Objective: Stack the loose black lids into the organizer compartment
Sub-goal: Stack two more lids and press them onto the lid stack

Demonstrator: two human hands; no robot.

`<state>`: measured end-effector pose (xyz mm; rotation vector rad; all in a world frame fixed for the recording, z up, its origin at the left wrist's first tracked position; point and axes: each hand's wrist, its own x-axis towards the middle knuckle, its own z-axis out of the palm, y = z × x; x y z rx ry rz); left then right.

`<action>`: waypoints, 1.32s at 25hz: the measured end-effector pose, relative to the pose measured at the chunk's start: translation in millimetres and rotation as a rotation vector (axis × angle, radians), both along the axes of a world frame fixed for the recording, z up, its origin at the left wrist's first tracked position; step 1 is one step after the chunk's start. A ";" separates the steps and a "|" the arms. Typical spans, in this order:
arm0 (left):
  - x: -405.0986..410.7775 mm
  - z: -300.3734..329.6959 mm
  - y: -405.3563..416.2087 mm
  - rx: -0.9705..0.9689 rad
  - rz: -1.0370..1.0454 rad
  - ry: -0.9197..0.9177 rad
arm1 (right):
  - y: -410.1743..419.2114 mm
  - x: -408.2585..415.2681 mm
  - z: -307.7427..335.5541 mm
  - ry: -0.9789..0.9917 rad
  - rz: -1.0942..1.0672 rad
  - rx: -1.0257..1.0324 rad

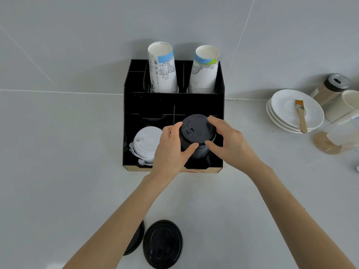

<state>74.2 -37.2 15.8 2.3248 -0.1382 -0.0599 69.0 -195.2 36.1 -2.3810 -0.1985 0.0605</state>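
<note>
Counter (58, 171); forearm-hidden black lid (136, 239).

A pale grey, smooth countertop (58, 152) fills most of the view and meets a wall of large light grey tiles (87, 35) along a thin seam. Fine white grout lines cross the wall at slants. Soft, even light falls over both surfaces, casting only faint shadows and a mild sheen on the counter.
</note>
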 end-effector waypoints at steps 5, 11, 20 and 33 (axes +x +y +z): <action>3.4 -6.7 -3.6 0.017 0.022 0.004 | 2.0 7.1 -8.3 0.058 0.020 -0.040; -1.3 -12.3 -1.6 -0.034 0.015 0.006 | 5.6 3.5 -13.5 0.066 -0.007 -0.027; -2.5 -12.4 0.7 -0.026 -0.006 0.019 | 7.9 -1.5 -20.2 0.053 -0.030 -0.022; -37.0 -1.9 35.1 0.022 -0.071 0.059 | 24.0 -42.1 -5.6 -0.029 -0.072 -0.011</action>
